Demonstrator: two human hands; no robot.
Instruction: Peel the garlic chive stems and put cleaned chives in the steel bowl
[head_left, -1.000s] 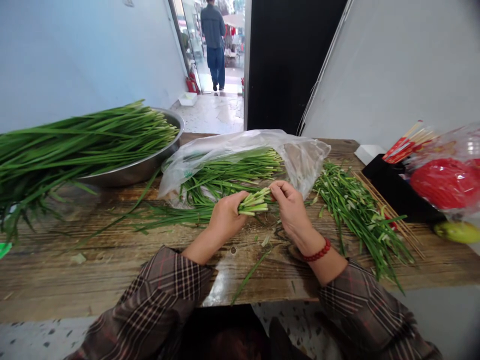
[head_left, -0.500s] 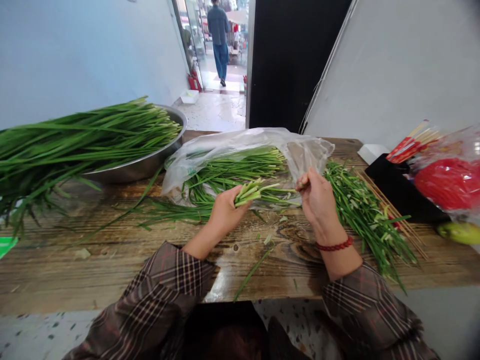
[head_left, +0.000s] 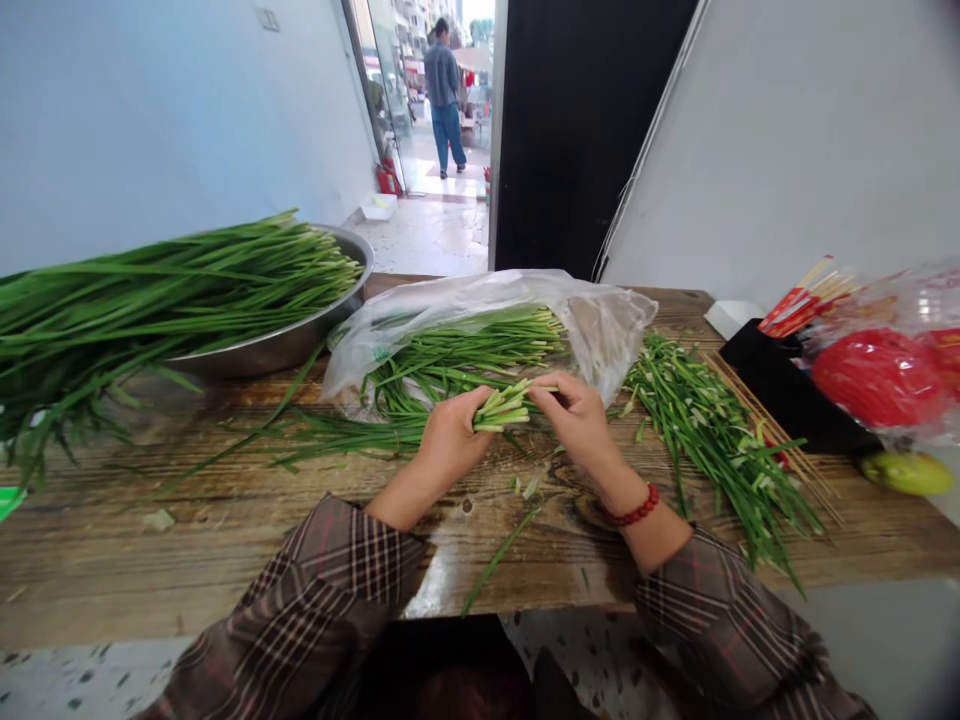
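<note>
My left hand (head_left: 454,435) is closed around a small bunch of garlic chives (head_left: 504,407), pale cut ends pointing right and green leaves trailing left over the table. With thumb and fingertips, my right hand (head_left: 574,415) pinches the end of one chive stalk at the bunch's right side. Just behind my hands lies a clear plastic bag (head_left: 480,295) with more chives (head_left: 480,345) inside, stem ends to the right. Right of my right hand is a loose heap of chive trimmings (head_left: 705,440).
A steel basin (head_left: 262,352) piled with chives stands at the left. Along the right are thin wooden sticks (head_left: 750,415), a black box (head_left: 795,400), a red plastic-wrapped bundle (head_left: 874,375) and a yellow-green fruit (head_left: 907,472). A person (head_left: 444,100) walks beyond the doorway.
My right hand has moved left, from beside the bag's right end to the bunch's cut ends. The longer stalks that stuck out rightward no longer show. The person outside has shifted slightly.
</note>
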